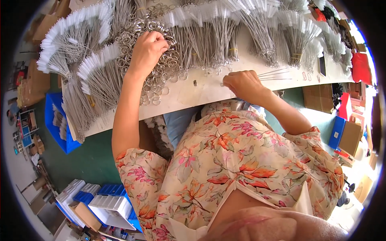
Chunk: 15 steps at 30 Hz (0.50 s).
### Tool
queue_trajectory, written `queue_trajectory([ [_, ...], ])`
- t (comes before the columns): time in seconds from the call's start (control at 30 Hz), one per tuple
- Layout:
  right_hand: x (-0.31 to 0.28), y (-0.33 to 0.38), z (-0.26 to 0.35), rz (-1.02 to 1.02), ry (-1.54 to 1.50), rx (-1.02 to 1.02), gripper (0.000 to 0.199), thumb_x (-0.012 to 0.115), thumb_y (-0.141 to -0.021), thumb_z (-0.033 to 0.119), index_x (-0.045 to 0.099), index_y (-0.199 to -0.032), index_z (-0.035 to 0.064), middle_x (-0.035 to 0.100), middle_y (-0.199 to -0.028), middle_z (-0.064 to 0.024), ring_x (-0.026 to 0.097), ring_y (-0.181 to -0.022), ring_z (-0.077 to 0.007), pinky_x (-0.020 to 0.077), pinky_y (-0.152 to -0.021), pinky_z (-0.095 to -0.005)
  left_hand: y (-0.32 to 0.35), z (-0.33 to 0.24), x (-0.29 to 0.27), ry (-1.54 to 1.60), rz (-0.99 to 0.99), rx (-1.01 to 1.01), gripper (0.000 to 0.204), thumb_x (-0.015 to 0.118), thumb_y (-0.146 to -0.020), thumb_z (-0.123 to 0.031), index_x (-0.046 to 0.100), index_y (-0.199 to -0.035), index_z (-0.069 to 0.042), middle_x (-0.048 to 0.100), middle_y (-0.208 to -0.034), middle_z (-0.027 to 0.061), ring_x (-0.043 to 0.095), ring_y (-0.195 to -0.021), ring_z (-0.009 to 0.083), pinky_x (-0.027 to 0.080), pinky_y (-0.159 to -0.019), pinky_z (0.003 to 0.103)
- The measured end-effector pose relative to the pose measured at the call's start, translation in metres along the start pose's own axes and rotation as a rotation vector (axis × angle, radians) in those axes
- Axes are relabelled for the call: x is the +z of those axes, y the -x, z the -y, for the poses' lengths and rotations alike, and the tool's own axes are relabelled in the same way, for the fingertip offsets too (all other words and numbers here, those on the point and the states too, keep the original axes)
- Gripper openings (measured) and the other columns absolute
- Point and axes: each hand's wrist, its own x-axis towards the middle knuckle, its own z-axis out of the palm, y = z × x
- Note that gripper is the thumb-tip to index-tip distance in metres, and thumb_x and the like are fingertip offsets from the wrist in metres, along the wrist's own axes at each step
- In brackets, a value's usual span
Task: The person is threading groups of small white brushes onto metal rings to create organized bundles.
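Observation:
My left hand point(148, 51) reaches into a heap of metal split rings point(161, 66) at the table's middle left. Its fingers are curled and pinched together over the rings; what lies between them is hidden. My right hand point(246, 85) is closed near the table's front edge, thumb and fingers together. Several thin wire-stemmed brushes point(275, 74) stick out of it to the right, their bristle ends hard to make out against the pale table. A small loop end shows at the fingertips. Loose rings point(152, 98) lie near the front edge, left of my right hand.
Bundles of white-bristled brushes point(217, 36) line the back of the table point(189, 90), with more bundles point(98, 74) at the left. A phone point(322, 64) lies at the right. A blue bin point(54, 120) stands left of the table; stacked crates point(110, 207) sit lower left.

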Motion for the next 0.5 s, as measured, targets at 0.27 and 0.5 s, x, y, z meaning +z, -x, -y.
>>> queue_trajectory([
  [0.27,-0.043,-0.043,0.027,-0.214,-0.915,-0.077,0.014,0.059,-0.084,0.013,0.065,-0.09,0.0018,0.065,-0.07,-0.0065,0.058,-0.057,-0.0115,0.046,-0.054,-0.0252,0.02,-0.025,-0.008,0.427,-0.41,-0.441,0.01,0.068,-0.077,-0.011,0.066,-0.084,-0.004,0.064,-0.08,0.0062,0.059,-0.063,0.0163,0.045,-0.056,0.024],
  [0.5,-0.057,-0.06,0.044,-0.173,-1.108,-0.029,0.016,0.058,-0.086,0.016,0.064,-0.087,0.0009,0.063,-0.068,-0.0051,0.058,-0.062,-0.0096,0.0473,-0.058,-0.0251,0.036,-0.035,-0.012,0.331,-0.392,-0.735,0.013,0.055,-0.089,-0.01,0.063,-0.094,-0.001,0.066,-0.079,0.0067,0.062,-0.063,0.0102,0.048,-0.055,0.023],
])
